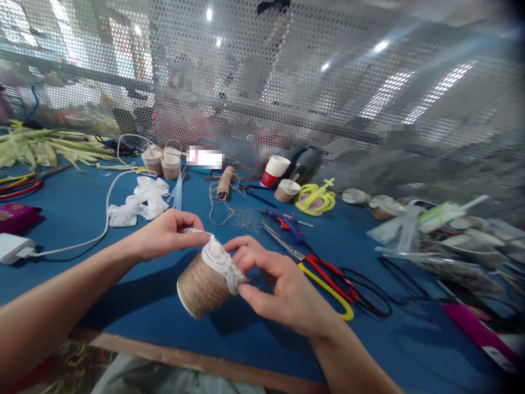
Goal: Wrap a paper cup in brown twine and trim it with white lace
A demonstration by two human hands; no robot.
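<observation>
A cup wrapped in brown twine (203, 284) is held tilted above the blue table, near its front edge. White lace (221, 260) runs round the cup's rim. My left hand (168, 235) pinches the lace at the rim's far left side, thumb and fingers closed. On the right side, my right hand (274, 279) grips the lace-covered rim between thumb and fingers. The inside of the cup is hidden from this view.
Scissors (303, 254) and a blue glue gun (289, 224) lie right of the cup. Behind are a twine spool (225, 183), paper cups (274, 169) and a yellow crown (315, 197). Loose lace (143, 200) and a white cable (109, 210) lie left. A perforated metal screen (229, 82) stands behind.
</observation>
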